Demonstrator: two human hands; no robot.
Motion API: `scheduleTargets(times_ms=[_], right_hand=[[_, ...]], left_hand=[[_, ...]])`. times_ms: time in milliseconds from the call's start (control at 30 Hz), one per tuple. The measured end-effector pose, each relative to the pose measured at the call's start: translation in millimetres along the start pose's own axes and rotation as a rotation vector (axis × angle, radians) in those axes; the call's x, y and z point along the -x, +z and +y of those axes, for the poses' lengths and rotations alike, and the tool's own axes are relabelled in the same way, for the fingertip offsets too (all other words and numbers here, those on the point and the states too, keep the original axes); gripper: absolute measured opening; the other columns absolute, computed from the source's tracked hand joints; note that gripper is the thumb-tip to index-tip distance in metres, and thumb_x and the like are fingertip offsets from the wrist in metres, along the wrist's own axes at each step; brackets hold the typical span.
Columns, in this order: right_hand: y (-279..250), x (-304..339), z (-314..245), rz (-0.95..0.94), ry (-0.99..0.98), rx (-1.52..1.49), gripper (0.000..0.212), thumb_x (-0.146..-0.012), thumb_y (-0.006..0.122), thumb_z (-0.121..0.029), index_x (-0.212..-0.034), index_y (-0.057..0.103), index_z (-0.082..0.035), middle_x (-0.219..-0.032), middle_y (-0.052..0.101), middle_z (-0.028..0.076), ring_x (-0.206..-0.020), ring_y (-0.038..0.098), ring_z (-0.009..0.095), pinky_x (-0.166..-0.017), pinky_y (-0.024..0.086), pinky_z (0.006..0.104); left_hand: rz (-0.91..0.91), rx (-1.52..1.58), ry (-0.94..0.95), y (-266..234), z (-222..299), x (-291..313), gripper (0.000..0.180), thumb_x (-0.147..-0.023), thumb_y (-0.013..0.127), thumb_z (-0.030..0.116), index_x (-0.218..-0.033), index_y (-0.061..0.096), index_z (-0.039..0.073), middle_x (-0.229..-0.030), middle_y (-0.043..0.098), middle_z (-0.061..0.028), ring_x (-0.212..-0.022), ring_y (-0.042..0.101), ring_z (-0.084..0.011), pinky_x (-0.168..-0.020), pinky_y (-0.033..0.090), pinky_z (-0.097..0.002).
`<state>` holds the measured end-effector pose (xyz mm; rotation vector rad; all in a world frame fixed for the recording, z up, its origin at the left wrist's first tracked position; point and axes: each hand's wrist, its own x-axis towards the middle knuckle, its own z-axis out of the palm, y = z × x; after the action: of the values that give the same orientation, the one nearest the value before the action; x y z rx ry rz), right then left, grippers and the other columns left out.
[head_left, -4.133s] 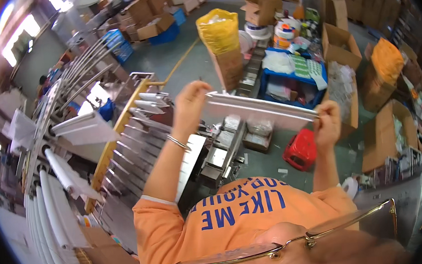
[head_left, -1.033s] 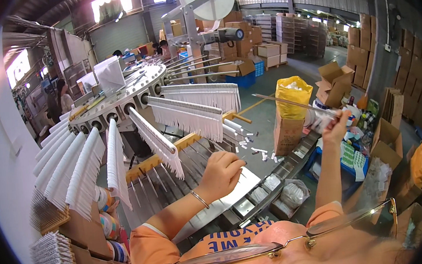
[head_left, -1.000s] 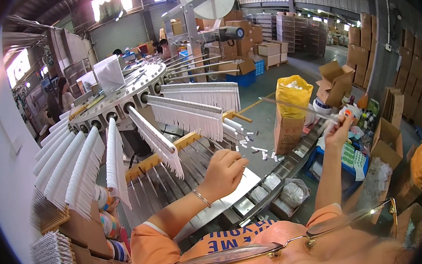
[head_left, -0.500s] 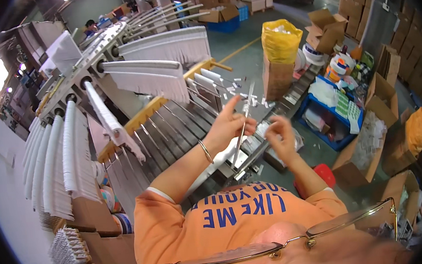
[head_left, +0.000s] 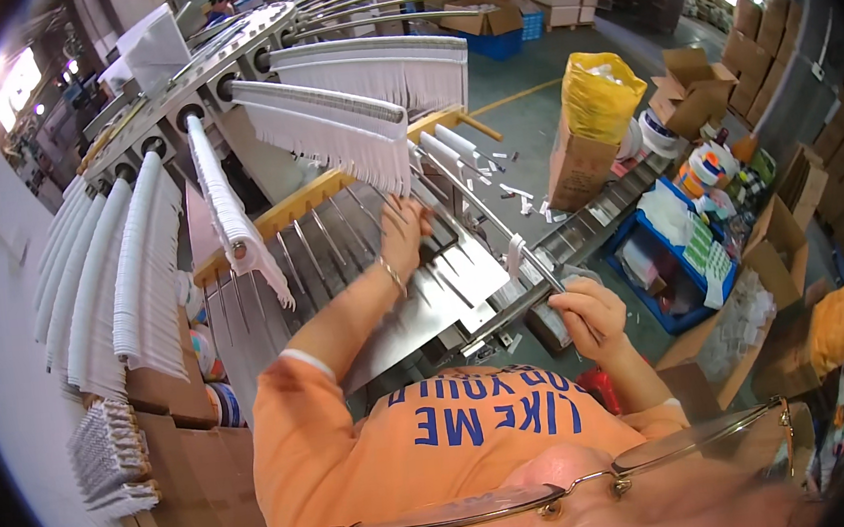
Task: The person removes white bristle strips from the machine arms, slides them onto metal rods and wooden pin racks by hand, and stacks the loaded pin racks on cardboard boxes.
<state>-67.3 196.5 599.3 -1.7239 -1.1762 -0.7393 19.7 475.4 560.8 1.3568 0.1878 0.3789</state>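
My right hand (head_left: pixel 592 317) is closed round the near end of a thin metal rod (head_left: pixel 477 201), which slants away up and left. A small white piece (head_left: pixel 515 253) hangs on the rod near that hand. My left hand (head_left: pixel 404 237) is at the low outer end of a machine arm loaded with white fringed strips (head_left: pixel 330 126). Its fingers are curled; what they hold, if anything, is hidden. Under it stretches a metal table (head_left: pixel 367 320) with a row of thin metal pins (head_left: pixel 305 249) along a wooden bar (head_left: pixel 320 189).
More arms with white strips (head_left: pixel 145 258) fan out at the left. To the right stand a yellow bag (head_left: pixel 600 97) on a carton, a blue crate (head_left: pixel 687 313) and open cardboard boxes (head_left: pixel 692 79). White scraps (head_left: pixel 516 192) lie on the floor beyond the table.
The rod has swung from leaning right to slanting up left, its near end now in my right hand. My left hand has left the rod and moved left to the strips, its pointing finger now curled.
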Motion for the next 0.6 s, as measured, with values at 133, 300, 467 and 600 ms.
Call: scheduleTargets(times_ms=[133,300,467,600], right_hand=[[-7.0,-21.9,-2.0,-0.072,0.002,-0.001,0.022,-0.069,0.058,0.005,-0.091,0.060,0.003,-0.073,0.059,0.012,-0.062,0.057,0.023,-0.055,0.045,0.0291],[-3.8,-42.7,1.6,-0.094,0.083,-0.017,0.020,-0.071,0.059,0.003,-0.091,0.059,0.003,-0.070,0.059,0.011,-0.060,0.058,0.023,-0.054,0.045,0.0291],[-5.2,-42.0,-0.4,-0.068,0.035,-0.007,0.020,-0.071,0.059,0.003,-0.091,0.059,0.002,-0.070,0.059,0.010,-0.060,0.059,0.023,-0.053,0.045,0.0287],[-9.6,-45.5,-5.4,-0.069,0.100,-0.032,0.019,-0.072,0.059,0.003,-0.091,0.059,0.003,-0.070,0.059,0.011,-0.059,0.058,0.023,-0.053,0.045,0.0281]], left_hand=[[-0.045,0.282,-0.072,-18.2,-30.3,-68.5,0.018,-0.080,0.048,0.019,-0.068,0.050,0.005,-0.056,0.052,-0.0050,-0.037,0.040,-0.0112,-0.033,0.028,-0.0215],[0.057,0.394,-0.135,22.4,-5.3,-57.7,0.018,-0.087,0.038,0.015,-0.076,0.051,0.008,-0.054,0.049,-0.0014,-0.037,0.036,-0.0076,-0.032,0.025,-0.0201],[-0.107,0.245,-0.074,18.3,-7.0,-46.2,0.017,-0.089,0.039,0.018,-0.086,0.053,0.007,-0.058,0.052,-0.0013,-0.037,0.041,-0.0068,-0.033,0.028,-0.0195],[-0.035,0.232,-0.052,19.4,-5.3,-44.1,0.016,-0.088,0.039,0.015,-0.085,0.052,0.007,-0.057,0.051,-0.0012,-0.037,0.040,-0.0063,-0.034,0.028,-0.0192]])
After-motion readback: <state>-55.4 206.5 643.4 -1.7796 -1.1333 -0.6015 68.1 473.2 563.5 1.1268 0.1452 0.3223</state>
